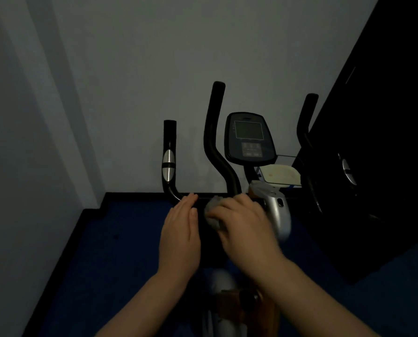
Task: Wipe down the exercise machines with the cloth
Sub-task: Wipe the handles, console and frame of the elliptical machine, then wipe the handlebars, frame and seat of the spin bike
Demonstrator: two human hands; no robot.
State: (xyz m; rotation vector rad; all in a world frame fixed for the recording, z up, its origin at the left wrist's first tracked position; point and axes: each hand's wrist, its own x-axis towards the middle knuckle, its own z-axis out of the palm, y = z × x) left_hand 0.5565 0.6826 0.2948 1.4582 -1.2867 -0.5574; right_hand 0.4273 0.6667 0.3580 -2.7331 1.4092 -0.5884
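Note:
An exercise machine with black handlebars point(214, 132) and a dark console point(249, 138) stands against the wall. My right hand point(245, 224) grips a bunched grey cloth point(213, 210) and holds it against the black bar at the base of the middle handlebar. Just to its left, my left hand point(181, 229) lies with straight fingers together, its fingertips reaching the curved lower end of the left handle point(169, 161). The cloth is mostly hidden under my right fingers.
A silver housing point(277, 210) sits right of my right hand. A white tray-like holder point(280, 176) lies under the console. A tall dark cabinet point(378, 142) fills the right side. Blue floor point(120, 239) spreads left, bounded by grey walls.

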